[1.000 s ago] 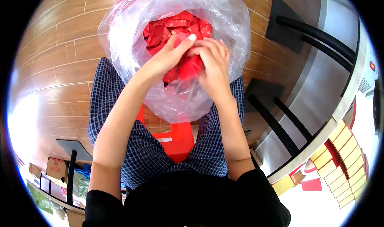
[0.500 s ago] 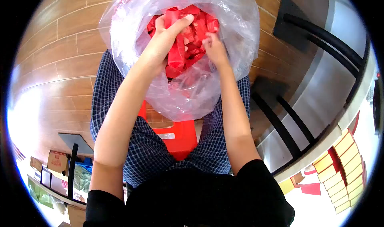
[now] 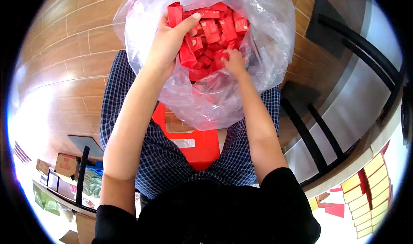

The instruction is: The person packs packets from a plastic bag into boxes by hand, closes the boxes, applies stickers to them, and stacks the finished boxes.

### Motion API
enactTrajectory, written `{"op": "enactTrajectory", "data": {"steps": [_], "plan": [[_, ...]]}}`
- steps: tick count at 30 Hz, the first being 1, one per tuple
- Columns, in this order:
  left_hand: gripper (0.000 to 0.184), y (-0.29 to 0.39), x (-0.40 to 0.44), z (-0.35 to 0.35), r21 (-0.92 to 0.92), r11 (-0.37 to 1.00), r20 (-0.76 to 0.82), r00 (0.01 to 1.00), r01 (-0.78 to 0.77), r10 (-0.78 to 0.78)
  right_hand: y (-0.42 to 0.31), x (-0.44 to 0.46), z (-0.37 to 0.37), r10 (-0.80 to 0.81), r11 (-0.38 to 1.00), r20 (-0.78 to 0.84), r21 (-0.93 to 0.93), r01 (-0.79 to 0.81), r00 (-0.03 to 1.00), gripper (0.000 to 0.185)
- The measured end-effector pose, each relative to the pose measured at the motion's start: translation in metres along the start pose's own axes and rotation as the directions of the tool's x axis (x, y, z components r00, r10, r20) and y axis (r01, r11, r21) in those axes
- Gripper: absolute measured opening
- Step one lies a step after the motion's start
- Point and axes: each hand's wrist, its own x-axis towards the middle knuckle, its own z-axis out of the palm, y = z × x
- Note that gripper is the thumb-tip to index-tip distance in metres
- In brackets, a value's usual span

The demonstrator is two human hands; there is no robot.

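Between my knees stands a large clear plastic bag (image 3: 269,37), its mouth spread wide. Small red packets (image 3: 210,30) with pale printing lie heaped inside it. My left hand (image 3: 170,39) is at the left of the heap, thumb on top, closed around a few long red packets (image 3: 186,54); one end sticks up above the fingers. At the lower right of the heap, my right hand (image 3: 233,62) has its fingers curled and pinched on a red packet (image 3: 220,58). Its fingertips are partly hidden among the packets.
A red plastic stool (image 3: 202,145) shows between my legs. Black metal table legs (image 3: 305,136) rise at the right beside a pale tabletop edge. Yellow boxes (image 3: 370,192) are stacked at lower right. Cardboard boxes (image 3: 66,164) stand at lower left on the tiled floor (image 3: 60,50).
The view has shifted slightly. My left hand has drawn to the left side of the heap with its red packets, uncovering more of the pile. My right hand has moved lower among the packets.
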Motion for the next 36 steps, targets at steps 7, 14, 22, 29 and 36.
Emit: {"op": "enactTrajectory", "data": {"steps": [7,14,22,29,36], "plan": [[0.042,0.005,-0.007,0.0,-0.04,0.999,-0.004,1.0,0.027,-0.027,0.0,-0.019,-0.108,0.048,0.278,-0.09,0.958,0.073,0.995,0.047],[0.043,0.006,-0.012,0.006,0.056,0.995,0.158,0.983,0.087,-0.094,-0.016,-0.066,-0.168,-0.122,-0.175,0.025,0.984,-0.046,0.992,0.051],[0.05,0.016,-0.047,0.032,0.137,0.976,0.386,0.899,0.168,-0.209,-0.031,-0.123,-0.173,-0.227,-0.452,-0.329,0.869,0.2,0.917,0.05],[0.059,-0.003,-0.098,0.047,0.189,0.966,0.594,0.764,0.175,-0.254,-0.073,-0.188,-0.183,0.176,-0.316,-0.248,0.902,0.293,0.953,0.038],[0.075,-0.04,-0.177,0.037,-0.038,0.999,0.699,0.713,-0.025,0.044,-0.105,-0.258,-0.183,0.276,0.496,-0.601,0.757,0.425,0.75,0.029]]}}
